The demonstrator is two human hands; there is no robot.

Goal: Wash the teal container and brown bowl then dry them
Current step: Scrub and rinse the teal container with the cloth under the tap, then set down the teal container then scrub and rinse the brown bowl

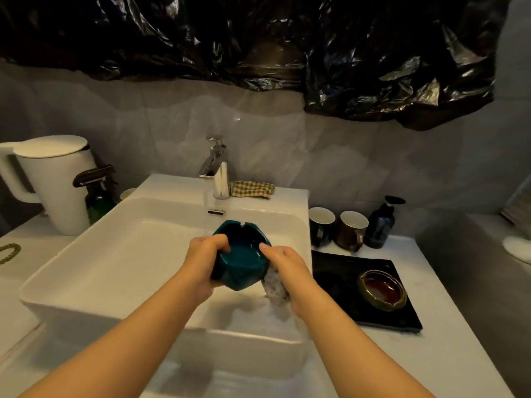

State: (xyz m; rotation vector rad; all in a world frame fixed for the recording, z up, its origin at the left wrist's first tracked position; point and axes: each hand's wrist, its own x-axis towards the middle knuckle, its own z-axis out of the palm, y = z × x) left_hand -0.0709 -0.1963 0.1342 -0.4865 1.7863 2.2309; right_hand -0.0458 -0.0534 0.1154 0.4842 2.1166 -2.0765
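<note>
Head view: above the white rectangular sink (129,254), left hand (205,254) grips glossy teal ceramic container (244,254), right hand (284,265) clutches grey cloth (275,285).

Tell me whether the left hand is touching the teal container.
Touching. The head view shows the left hand with its fingers curled over the rim of the teal container, gripping it.

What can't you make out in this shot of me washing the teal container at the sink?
Head view only:
- teal container: left wall and underside, covered by the left hand.
- pale wad held by the right hand: blurred, mostly behind the hand; cloth or sponge, cannot tell.
- sink drain: hidden behind the container and forearms.
- white object at the right edge: cut off by the frame.
</note>
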